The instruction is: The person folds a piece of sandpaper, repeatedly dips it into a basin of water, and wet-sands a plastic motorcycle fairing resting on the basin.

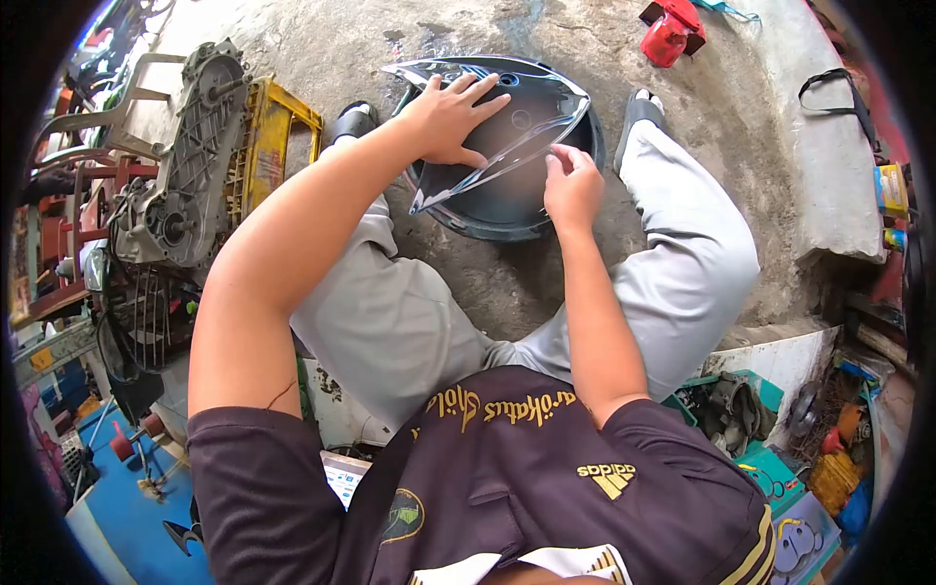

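Note:
A glossy dark motorcycle body panel (531, 105), roughly triangular with pale and blue stripes along its edges, lies across a round black basin (487, 226) on the floor between my feet. My left hand (453, 117) rests on the panel's left part, fingers spread and palm down. Close to the panel's lower right edge is my right hand (573, 185), its thumb and fingertips pinched together. Whether they grip the edge or something thin there, I cannot tell.
A metal engine casing (200, 146) and a yellow crate (268, 136) stand at the left. Across the floor at the upper right is a red container (671, 34). A green bin (731, 400) of parts sits at the lower right, and a blue surface (146, 512) at the lower left.

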A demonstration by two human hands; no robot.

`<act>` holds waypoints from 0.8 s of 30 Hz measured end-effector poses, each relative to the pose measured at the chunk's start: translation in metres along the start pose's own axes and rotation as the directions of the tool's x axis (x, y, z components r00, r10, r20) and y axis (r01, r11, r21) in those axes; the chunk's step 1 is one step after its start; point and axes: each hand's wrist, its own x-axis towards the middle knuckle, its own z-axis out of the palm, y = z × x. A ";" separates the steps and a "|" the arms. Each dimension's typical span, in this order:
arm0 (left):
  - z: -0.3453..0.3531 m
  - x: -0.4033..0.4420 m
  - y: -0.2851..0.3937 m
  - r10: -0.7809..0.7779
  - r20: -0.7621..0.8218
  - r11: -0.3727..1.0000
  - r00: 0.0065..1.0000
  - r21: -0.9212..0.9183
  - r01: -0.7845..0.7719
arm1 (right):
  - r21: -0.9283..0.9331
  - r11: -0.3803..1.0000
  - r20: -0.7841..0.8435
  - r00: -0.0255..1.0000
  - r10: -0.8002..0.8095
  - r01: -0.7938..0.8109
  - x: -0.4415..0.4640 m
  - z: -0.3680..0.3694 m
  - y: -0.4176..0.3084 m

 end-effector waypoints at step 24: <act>-0.010 0.001 0.004 0.007 0.073 1.000 0.997 -0.015 -0.006 | 0.159 0.970 -0.068 0.982 -0.177 0.186 0.002 0.012 0.007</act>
